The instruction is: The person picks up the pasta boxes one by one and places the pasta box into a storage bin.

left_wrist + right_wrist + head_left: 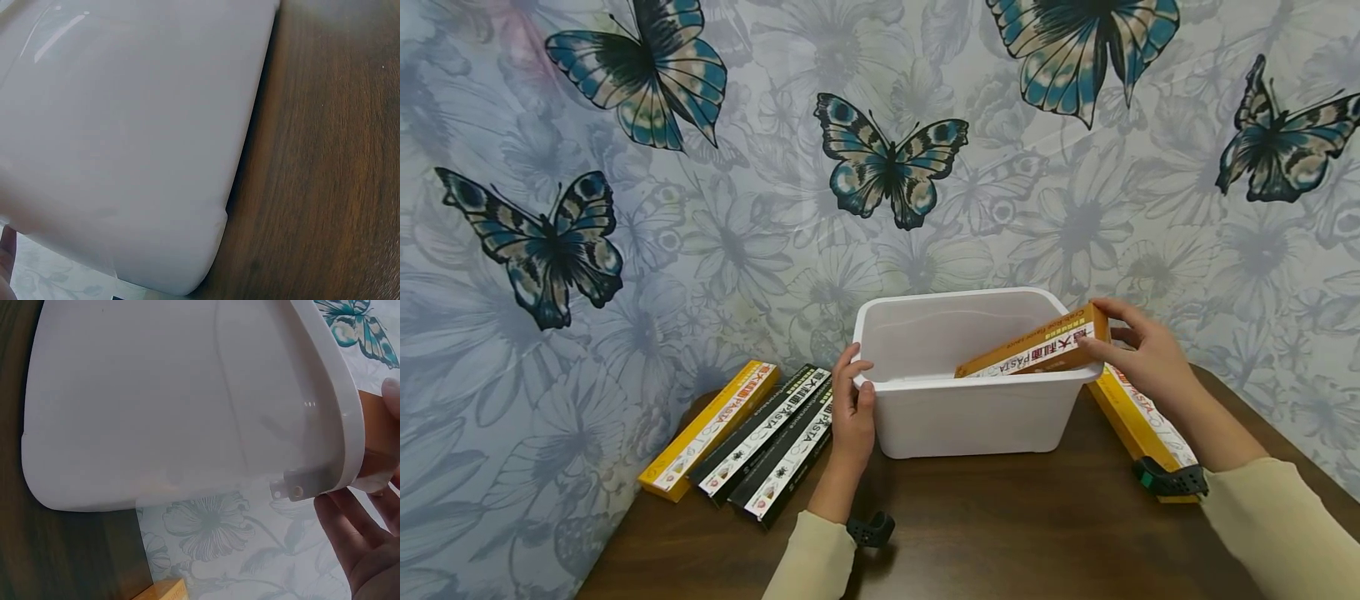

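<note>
A white plastic bin (pixel 977 417) stands on the wooden table. My left hand (pixel 852 417) grips its left rim, the fingertips over the edge and the thumb on the front side. With my right hand (pixel 1138 350) I hold one end of an orange pasta box (pixel 1037 343) at the bin's right rim. That box tilts, its other end down inside the bin; its lower part is hidden by the front wall. In the right wrist view the fingers (pixel 350 525) reach the box end beside the rim. The left wrist view shows mostly the bin's side (pixel 125 125).
Left of the bin lie a yellow pasta box (pixel 711 429) and two black pasta boxes (pixel 763 429), side by side. Another yellow pasta box (pixel 1138 417) lies at the right, partly under my right forearm. Behind the table (pixel 970 525) rises a wall with butterfly wallpaper (pixel 737 233).
</note>
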Available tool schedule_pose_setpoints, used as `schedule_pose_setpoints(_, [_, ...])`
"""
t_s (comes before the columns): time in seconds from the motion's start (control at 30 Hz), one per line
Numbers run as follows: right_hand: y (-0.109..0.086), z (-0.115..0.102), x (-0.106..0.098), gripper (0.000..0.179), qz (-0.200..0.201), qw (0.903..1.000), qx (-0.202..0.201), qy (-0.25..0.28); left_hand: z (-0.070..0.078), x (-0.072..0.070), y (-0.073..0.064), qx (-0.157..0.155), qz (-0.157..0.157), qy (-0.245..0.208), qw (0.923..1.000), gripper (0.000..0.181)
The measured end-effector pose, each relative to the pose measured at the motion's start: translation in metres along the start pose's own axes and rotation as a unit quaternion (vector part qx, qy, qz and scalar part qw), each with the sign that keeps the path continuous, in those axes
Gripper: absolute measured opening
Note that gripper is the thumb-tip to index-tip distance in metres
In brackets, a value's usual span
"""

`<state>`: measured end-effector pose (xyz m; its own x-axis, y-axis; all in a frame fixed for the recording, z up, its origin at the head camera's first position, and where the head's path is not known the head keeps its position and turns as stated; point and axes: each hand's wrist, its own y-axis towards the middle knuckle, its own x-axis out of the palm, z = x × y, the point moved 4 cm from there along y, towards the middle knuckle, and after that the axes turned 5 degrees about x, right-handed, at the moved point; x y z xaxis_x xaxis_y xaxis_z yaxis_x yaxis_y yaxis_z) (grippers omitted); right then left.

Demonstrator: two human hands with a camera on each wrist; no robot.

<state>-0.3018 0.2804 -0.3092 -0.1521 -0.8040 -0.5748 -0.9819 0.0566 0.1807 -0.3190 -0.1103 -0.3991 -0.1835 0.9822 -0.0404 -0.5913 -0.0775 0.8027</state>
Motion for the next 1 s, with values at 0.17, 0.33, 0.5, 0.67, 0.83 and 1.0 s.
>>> schedule_pose_setpoints(0.17, [0.006,0.001,0.001,0.08,-0.016,0.9996,0.007,-0.023,0.017,0.001,0.003,-0.007,-0.001,-0.005,1.0,0.027])
schedule_pose_setpoints(0.33, [0.013,-0.002,0.003,0.082,-0.051,0.9983,0.008,-0.026,0.037,0.001,0.008,-0.011,-0.004,-0.001,0.9999,0.024])
schedule_pose_setpoints(0.5, [0.027,-0.002,0.007,0.083,-0.081,0.9963,0.01,-0.026,0.013,0.0,0.005,-0.002,0.003,-0.005,1.0,0.025])
schedule_pose_setpoints(0.67, [0.04,-0.003,0.012,0.081,-0.098,0.9948,0.005,-0.025,0.003,-0.002,0.003,0.009,0.002,-0.015,0.9998,0.041])
schedule_pose_setpoints(0.83, [0.051,-0.006,0.018,0.081,-0.104,0.9935,-0.003,-0.045,0.008,-0.001,0.004,0.004,0.005,-0.015,0.9999,0.033])
schedule_pose_setpoints(1.0, [0.059,-0.009,0.025,0.078,-0.11,0.992,-0.017,-0.059,0.016,0.001,0.006,0.008,0.008,-0.022,0.9997,0.028])
